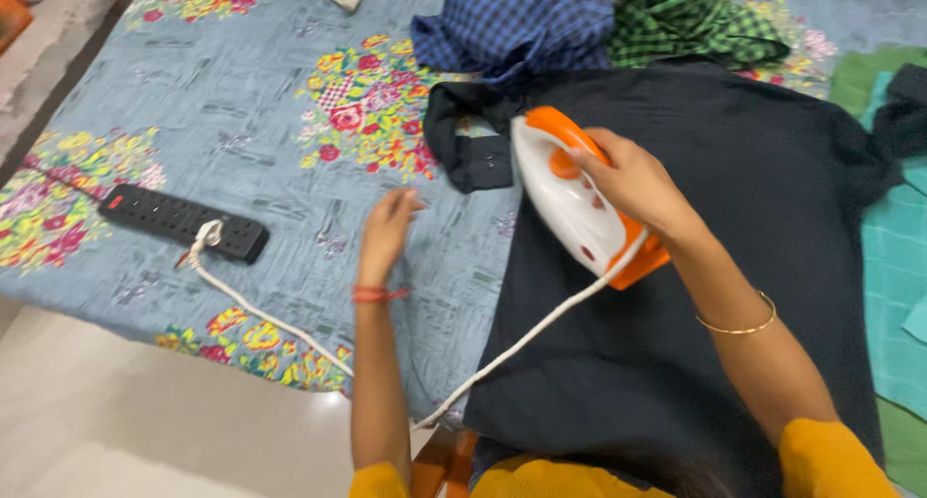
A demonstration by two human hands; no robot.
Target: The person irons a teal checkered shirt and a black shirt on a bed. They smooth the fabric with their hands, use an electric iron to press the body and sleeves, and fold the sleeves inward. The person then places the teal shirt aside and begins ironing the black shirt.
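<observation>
1. Orange and white plastic marks the iron [577, 201], seen from the head camera lying tilted on a dark, almost black shirt [676, 295] that is spread flat over the bed.
2. Clamped around the iron's orange handle is the right hand [632, 184]; its fingers wrap over the top, and a thin gold bangle [739, 326] sits on that forearm.
3. Well apart from it, the left hand [386, 230] hovers open with loosely curled fingers over the bedsheet, just beside the shirt's left edge; it holds nothing, and whether it touches the cloth I cannot tell. A red thread band [372, 293] circles that wrist.
4. From the iron's back end a white cord [541, 324] runs down across the shirt toward the near edge of the bed.
5. Another stretch of white cord [261, 315] leads to a plug seated in a black power strip [182, 222], which lies on the sheet well to the left of the hands.
6. Under everything is a grey-blue bedsheet [251, 112] printed with bright flower bunches.
7. Beyond the shirt's collar lie a crumpled blue checked garment [521, 20] and a green checked garment [681, 15], touching each other.
8. Teal cloth [898, 266] lies to the right of the shirt.
9. Yellow sleeves [830, 459] show at the bottom edge.
</observation>
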